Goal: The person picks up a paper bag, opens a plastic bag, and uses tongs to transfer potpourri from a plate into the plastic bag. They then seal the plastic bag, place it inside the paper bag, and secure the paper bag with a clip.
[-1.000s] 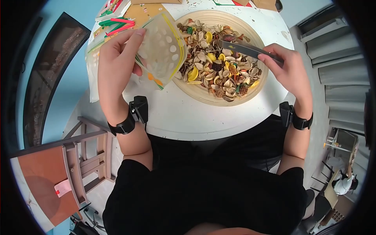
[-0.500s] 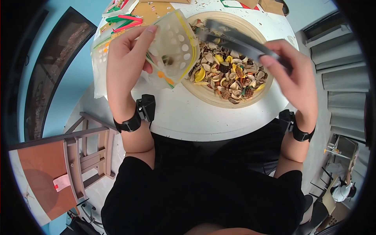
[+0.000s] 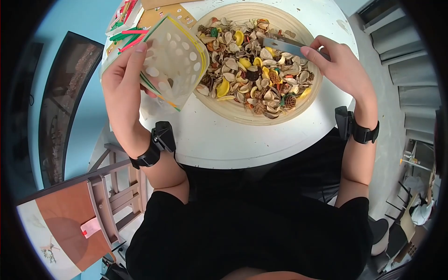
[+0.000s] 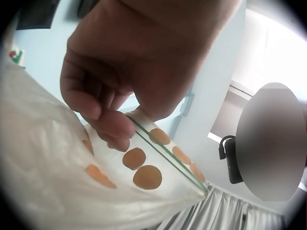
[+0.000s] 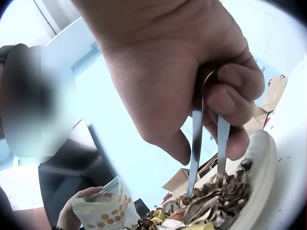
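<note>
Tongs (image 3: 285, 46), tips inside plate rim (image 3: 225, 110), bag (image 3: 175, 58) well apart

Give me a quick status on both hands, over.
Left hand pinching plastic bag. Right hand holding tongs, tips down among dried petals on plate. Nothing visibly blocking the tongs.

Potpourri (image 3: 254, 70) in tray (image 3: 233, 111) on table (image 3: 210, 147), bag (image 3: 175, 63) left of tray
</note>
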A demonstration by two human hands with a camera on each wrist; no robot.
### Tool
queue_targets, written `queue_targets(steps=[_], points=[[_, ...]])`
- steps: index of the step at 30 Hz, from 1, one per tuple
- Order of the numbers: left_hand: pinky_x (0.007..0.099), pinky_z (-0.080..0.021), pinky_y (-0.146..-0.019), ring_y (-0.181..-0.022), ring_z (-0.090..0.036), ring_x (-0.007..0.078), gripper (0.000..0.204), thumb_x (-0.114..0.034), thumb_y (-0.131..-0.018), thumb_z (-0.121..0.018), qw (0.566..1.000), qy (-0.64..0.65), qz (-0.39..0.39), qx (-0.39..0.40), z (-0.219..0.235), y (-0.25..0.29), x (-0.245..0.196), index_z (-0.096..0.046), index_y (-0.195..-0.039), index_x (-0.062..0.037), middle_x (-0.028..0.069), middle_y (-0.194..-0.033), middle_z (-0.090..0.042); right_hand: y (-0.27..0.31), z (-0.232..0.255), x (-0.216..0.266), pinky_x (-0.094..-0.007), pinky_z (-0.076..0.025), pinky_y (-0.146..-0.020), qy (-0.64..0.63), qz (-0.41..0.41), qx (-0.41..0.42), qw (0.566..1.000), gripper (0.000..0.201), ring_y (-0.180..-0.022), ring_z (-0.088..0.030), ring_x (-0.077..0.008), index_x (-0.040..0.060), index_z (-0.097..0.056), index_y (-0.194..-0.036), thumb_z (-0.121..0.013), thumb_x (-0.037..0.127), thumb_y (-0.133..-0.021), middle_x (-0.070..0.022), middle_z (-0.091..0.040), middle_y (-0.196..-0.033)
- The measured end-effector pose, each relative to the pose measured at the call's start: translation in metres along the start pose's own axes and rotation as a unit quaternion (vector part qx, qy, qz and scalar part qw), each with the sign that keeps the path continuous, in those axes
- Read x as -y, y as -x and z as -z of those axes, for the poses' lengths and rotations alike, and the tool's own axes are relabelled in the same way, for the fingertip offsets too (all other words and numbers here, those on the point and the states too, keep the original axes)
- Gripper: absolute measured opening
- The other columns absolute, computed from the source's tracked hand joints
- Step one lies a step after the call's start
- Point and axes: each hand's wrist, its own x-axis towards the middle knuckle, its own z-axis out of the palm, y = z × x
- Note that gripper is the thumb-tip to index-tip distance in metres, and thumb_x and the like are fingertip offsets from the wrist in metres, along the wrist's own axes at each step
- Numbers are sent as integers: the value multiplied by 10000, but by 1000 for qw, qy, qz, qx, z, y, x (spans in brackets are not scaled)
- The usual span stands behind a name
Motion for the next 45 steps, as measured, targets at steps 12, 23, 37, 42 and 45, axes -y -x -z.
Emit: queue_targets(steps=[12,23,37,42,45], points=[[220,-446,-455,-578,-645,101,349,-278,-1019,-647,998,-24,5,52,-5,4,-1,-743,-1172,20,42,-869,-726,0,-6,-2,-364,-379,-537,46,114,-47,991,336,-533,-412,-231,-34,-686,-905,-693,291,-988,-144,-524,-607],[218,-451,-450,-579,-648,100,345,-256,-1024,-641,998,-20,4,67,-14,9,-3,-731,-1189,33,50,-886,-726,32,-11,61,-274,-367,-526,-134,217,-112,960,221,-579,-449,-87,-4,-709,-1021,-715,213,-976,-51,-589,-647],[231,-457,-444,-578,-654,117,348,-265,-1023,-640,999,-13,-8,49,-7,6,-1,-736,-1190,25,61,-926,-736,19,-4,24,-423,-492,-596,90,58,-17,994,377,-611,-643,-344,14,-739,-988,-699,388,-951,-169,-622,-616],[230,-457,-445,-578,-652,112,349,-261,-1023,-637,999,-21,-9,42,-8,5,-2,-733,-1200,24,60,-915,-733,16,-18,23,-458,-518,-635,140,129,-69,979,305,-677,-663,-377,24,-737,-958,-689,325,-956,-183,-646,-659],[228,-456,-447,-578,-649,107,344,-258,-1020,-639,999,-13,-6,42,-8,5,-1,-733,-1190,25,51,-885,-725,14,-14,20,-456,-512,-627,140,142,-69,977,291,-660,-655,-376,27,-737,-952,-692,314,-956,-180,-642,-655]])
